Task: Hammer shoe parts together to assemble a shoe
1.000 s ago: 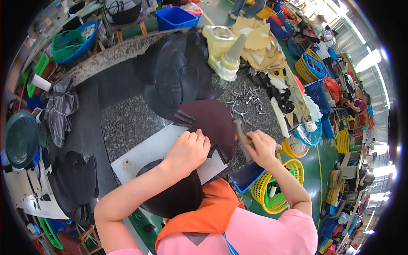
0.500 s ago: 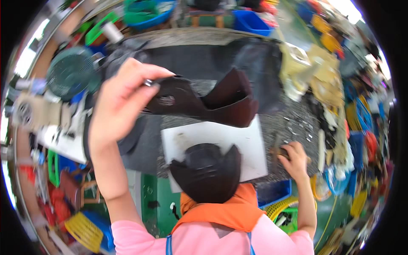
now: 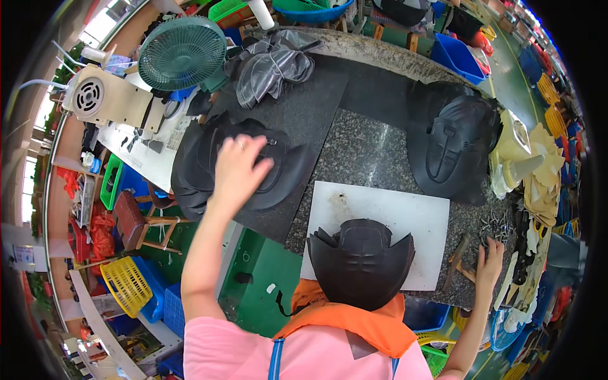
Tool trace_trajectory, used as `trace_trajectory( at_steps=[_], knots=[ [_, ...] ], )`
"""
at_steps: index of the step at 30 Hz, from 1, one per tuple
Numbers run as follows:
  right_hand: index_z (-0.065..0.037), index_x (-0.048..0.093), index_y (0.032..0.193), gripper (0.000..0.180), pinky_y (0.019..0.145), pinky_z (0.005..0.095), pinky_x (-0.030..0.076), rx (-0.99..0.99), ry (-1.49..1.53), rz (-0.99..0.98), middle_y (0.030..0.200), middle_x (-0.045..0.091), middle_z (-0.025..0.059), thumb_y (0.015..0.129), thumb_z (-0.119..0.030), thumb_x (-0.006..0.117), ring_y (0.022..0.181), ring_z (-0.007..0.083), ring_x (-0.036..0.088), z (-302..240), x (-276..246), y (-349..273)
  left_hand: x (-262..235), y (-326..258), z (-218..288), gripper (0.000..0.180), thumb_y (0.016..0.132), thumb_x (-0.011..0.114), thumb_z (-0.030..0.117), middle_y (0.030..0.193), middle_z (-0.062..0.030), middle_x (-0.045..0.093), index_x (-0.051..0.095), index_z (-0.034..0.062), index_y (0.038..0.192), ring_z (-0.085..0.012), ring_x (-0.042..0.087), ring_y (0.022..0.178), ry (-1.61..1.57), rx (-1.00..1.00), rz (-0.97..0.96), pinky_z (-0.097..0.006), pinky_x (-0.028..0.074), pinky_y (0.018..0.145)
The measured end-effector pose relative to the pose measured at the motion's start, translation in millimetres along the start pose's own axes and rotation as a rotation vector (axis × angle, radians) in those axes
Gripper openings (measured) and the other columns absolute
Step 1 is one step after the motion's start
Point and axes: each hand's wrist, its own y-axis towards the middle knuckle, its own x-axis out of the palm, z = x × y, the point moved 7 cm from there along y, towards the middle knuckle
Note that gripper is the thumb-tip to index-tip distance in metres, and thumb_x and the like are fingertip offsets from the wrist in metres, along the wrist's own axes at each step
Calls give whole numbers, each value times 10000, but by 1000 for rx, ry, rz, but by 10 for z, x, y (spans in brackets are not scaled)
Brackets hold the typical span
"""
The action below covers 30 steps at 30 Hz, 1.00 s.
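Observation:
My left hand [image 3: 237,166] hovers over a pile of black leather-like shaped pieces [image 3: 288,180] on the left of the table, thumb and fingers apart and nothing between them. Across from it, my right hand [image 3: 490,265] is at the right front, its fingers apart beside scattered small metal pieces [image 3: 497,225]. Just left of that hand lies a wooden-looking tool [image 3: 457,254]. Directly in front of me, a dark curved piece with pointed corners [image 3: 362,266] covers the near part of a white board [image 3: 380,199].
More black pieces [image 3: 449,145] are stacked at the far right. A sewing machine [image 3: 104,101] and a green fan [image 3: 182,54] stand at the left. Dark grey pieces [image 3: 269,69] lie at the back, and yellowish sheets [image 3: 541,168] hang over the right edge.
My left hand has let go of the raised black piece and come down over the left pile. My right hand has shifted from the tool toward the metal pieces. The view has swung.

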Motion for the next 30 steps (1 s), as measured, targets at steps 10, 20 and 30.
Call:
trace_trajectory(
  at_steps=[10, 20, 30],
  knots=[
    [-11, 604, 993, 135, 726, 405, 472, -40, 11, 46, 952, 579, 154, 877, -15, 535, 851, 359, 589, -86, -1, 195, 156, -715, 299, 491, 698, 734, 123, 1184, -117, 529, 597, 74, 1167, -284, 517, 941, 171, -52, -61, -397, 430, 800],
    [-8, 596, 941, 114, 656, 254, 485, 411, 1027, 23, 856, 588, 37, 857, 53, 548, 734, 112, 590, -794, -276, 74, -155, -529, 1382, 282, 726, 721, 29, 779, -33, 615, 684, 84, 1000, -159, 586, 720, -786, -150, -128, -276, 462, 642],
    [-6, 543, 1165, 290, 711, 227, 478, 328, 1877, -533, 997, 580, 61, 879, 3, 590, 813, 97, 568, -2347, 15, -141, 305, -447, 2147, 78, 800, 675, -31, 715, -46, 619, 649, -4, 869, -109, 603, 651, -1204, -186, -321, -217, 458, 588]
  ],
)
